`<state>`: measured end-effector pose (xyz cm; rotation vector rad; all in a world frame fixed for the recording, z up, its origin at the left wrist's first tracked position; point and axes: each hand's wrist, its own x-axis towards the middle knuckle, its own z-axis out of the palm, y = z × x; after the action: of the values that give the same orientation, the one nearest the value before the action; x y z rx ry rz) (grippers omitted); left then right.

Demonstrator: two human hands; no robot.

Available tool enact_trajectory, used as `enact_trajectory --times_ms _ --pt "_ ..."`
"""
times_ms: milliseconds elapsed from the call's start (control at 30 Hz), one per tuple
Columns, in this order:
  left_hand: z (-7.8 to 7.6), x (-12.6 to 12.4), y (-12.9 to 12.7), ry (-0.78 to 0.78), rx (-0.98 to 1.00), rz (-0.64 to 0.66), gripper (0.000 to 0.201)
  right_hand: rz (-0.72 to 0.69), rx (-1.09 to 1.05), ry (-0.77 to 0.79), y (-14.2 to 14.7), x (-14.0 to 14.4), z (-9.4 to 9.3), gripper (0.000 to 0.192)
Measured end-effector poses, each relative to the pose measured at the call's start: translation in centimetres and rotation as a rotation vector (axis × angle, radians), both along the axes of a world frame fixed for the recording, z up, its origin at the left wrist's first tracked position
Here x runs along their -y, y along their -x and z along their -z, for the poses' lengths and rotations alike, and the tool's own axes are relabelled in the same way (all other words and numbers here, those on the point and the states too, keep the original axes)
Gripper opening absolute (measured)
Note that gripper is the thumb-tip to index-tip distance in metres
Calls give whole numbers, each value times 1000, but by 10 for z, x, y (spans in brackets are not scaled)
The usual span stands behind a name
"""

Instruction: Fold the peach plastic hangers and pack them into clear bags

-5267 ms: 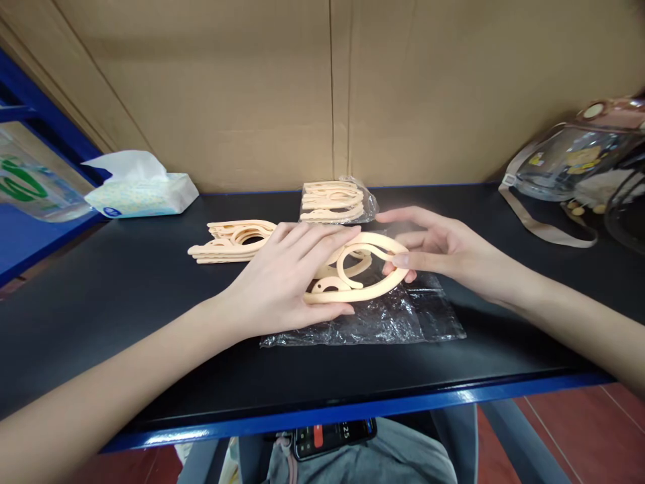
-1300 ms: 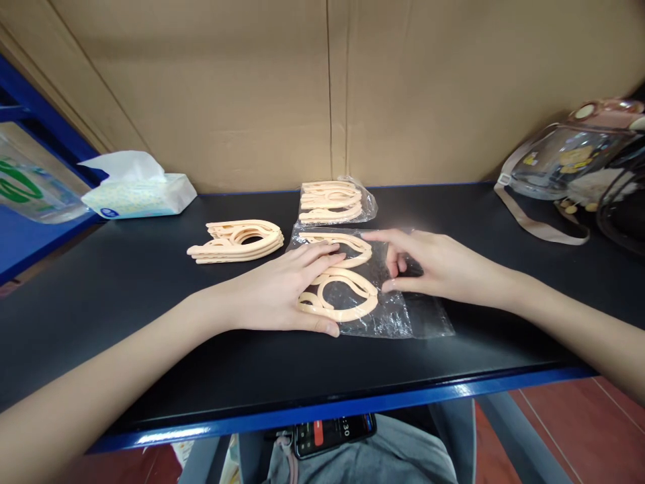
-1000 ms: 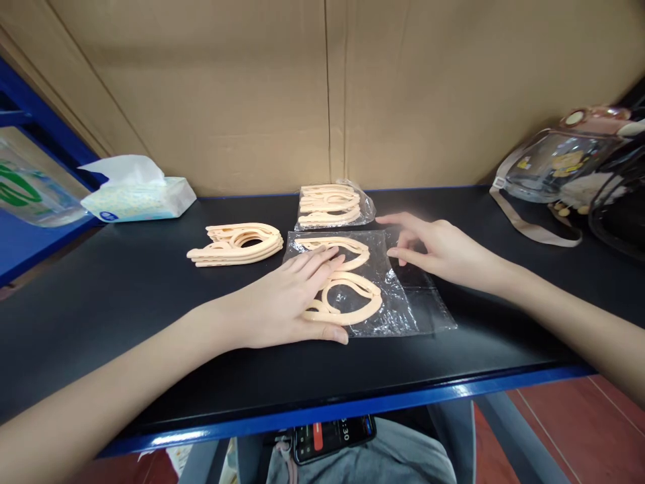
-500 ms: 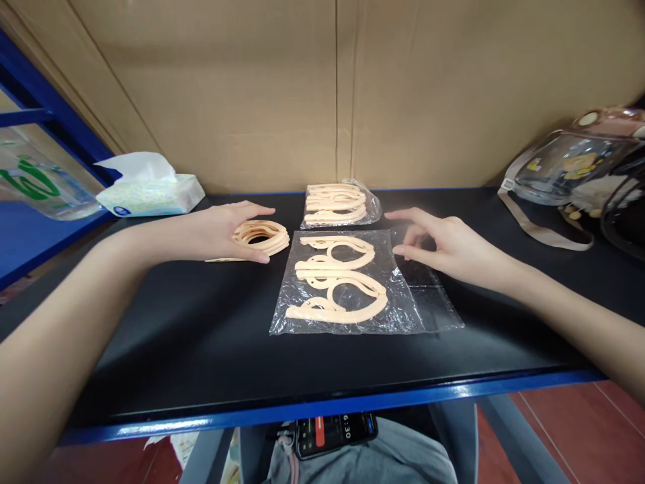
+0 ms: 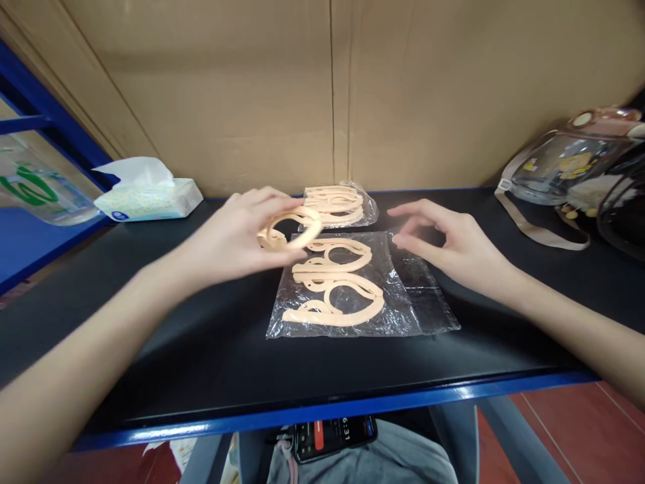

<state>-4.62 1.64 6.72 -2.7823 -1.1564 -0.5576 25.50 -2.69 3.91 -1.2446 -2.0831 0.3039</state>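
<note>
Between the thumb and fingers of my left hand [image 5: 242, 232] is a beige folding hanger [image 5: 315, 225], folded into a loop and lifted above the table. More beige hangers [image 5: 275, 238] lie just behind it, mostly covered by that hand. In front of me a clear plastic bag [image 5: 428, 306] lies flat, with several folded hangers [image 5: 353, 320] side by side at its left. My right hand [image 5: 456, 245] hovers by the bag's right side, fingers curved, thumb and forefinger apart, nothing held. Farther back rests a second filled bag of hangers [image 5: 335, 205].
A tissue box [image 5: 151, 200] stands back left, near a plastic bottle [image 5: 43, 181] on its side. At the back right are a clear drinking bottle [image 5: 549, 165] and its strap [image 5: 541, 232]. Cardboard [image 5: 226, 101] walls the back. A phone [image 5: 335, 437] lies on my lap.
My left hand has picked a hanger off the pile and moved right with it, towards the flat bag. My right hand has barely moved.
</note>
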Motion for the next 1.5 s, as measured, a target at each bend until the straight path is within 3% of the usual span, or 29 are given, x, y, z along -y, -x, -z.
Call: enact_trajectory --times_ms 100,233,400,600,733,933,1033,1133,1233,1333,1500 --pt "10 26 -31 -170 -6 87 63 -111 -195 139 12 10 -1 36" --pt "21 47 -54 -263 -19 152 56 -252 -315 293 21 14 1 38" --pt "28 46 -55 -317 -26 175 56 -277 -423 439 18 6 4 41" --pt "28 37 -46 -381 -63 158 64 -236 -503 489 8 0 4 46" --pt "25 27 -36 -384 -49 120 71 -180 -551 478 1 -5 2 45" --pt "25 19 -29 -320 -46 146 64 -130 -472 421 -4 -9 2 44" --pt "27 20 -30 -276 -12 164 63 -130 -265 202 -2 -5 3 50" --pt "30 23 -33 -239 29 178 59 -221 21 -73 0 -1 5 68" --pt "33 26 -38 -206 54 182 58 -293 212 -182 3 1 6 73" --pt "35 28 -40 -146 65 164 62 -278 259 -193 3 2 4 71" --pt "36 24 -36 59 -15 126 80 -198 214 -55 -17 -3 -12 82"
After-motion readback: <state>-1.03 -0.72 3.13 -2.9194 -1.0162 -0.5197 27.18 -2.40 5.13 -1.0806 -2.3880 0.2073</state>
